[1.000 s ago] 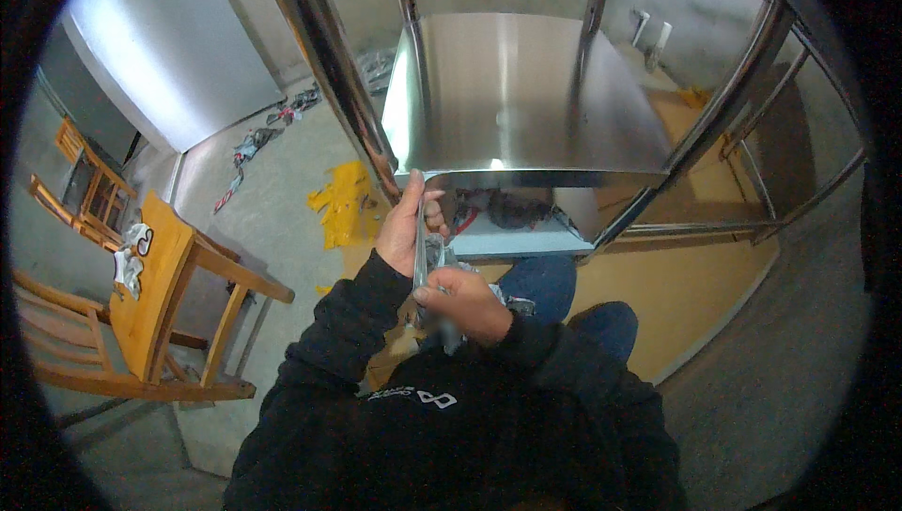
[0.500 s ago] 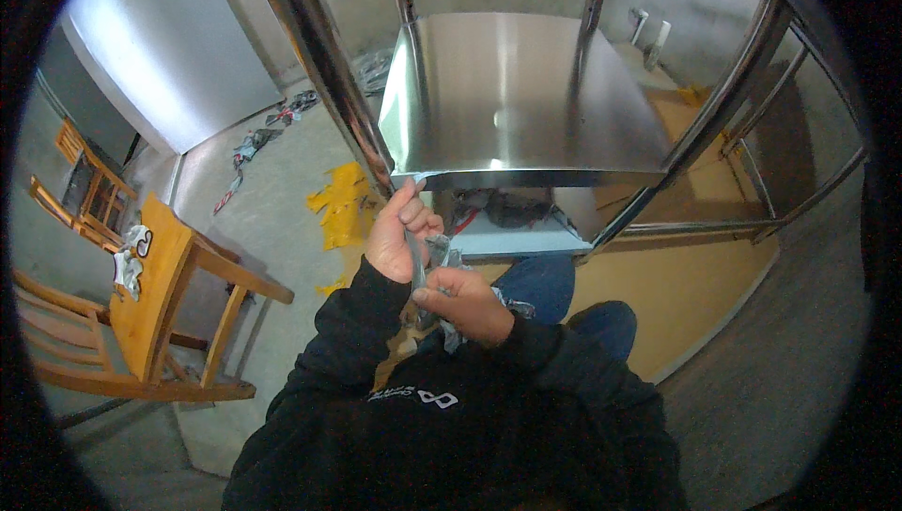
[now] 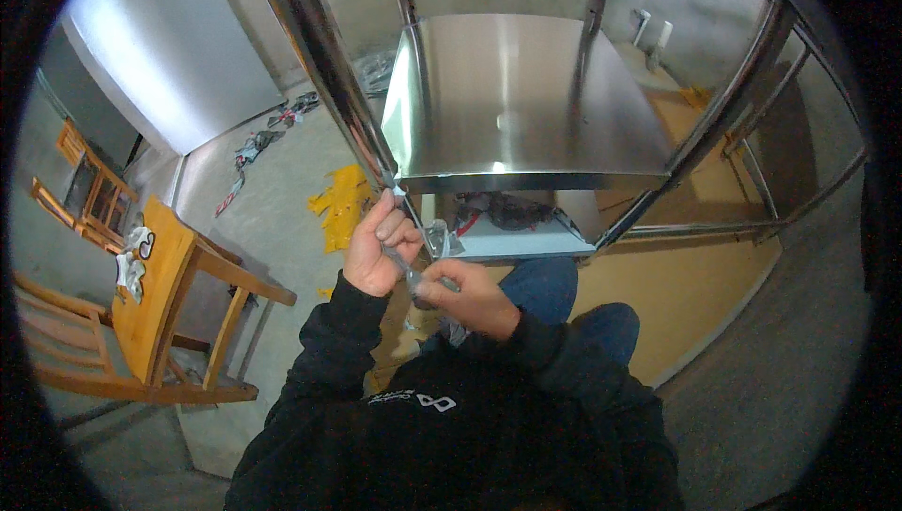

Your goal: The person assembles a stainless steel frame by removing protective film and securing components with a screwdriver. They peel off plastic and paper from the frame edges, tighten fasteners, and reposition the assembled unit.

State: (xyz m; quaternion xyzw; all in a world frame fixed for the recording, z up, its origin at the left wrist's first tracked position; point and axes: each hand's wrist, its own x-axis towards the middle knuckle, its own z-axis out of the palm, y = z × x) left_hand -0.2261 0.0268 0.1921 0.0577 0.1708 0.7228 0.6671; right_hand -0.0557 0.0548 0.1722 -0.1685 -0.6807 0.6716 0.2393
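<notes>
A thin strip of clear-grey plastic film [image 3: 401, 260] stretches between my two hands, below the near left corner of a shiny steel shelf [image 3: 526, 102]. My left hand [image 3: 379, 246] is closed on the strip, fingertips up beside the steel post [image 3: 331, 60] at that corner. A small pale bit of film shows above those fingertips, at the corner. Lower and to the right, my right hand [image 3: 470, 297] pinches the other end of the strip. Crumpled film [image 3: 439, 237] hangs behind and between the hands.
Below the shelf lies a light-blue panel [image 3: 512, 243] with dark crumpled material on it. Steel rails [image 3: 705, 229] frame the right side. Yellow scraps [image 3: 338, 208] and twisted film [image 3: 246, 156] lie on the floor. At left stand a wooden table [image 3: 164, 295] and chairs [image 3: 61, 337].
My left hand has moved left and slightly down, away from the shelf edge. The film strip between the hands now slants more. My right hand has shifted only a little.
</notes>
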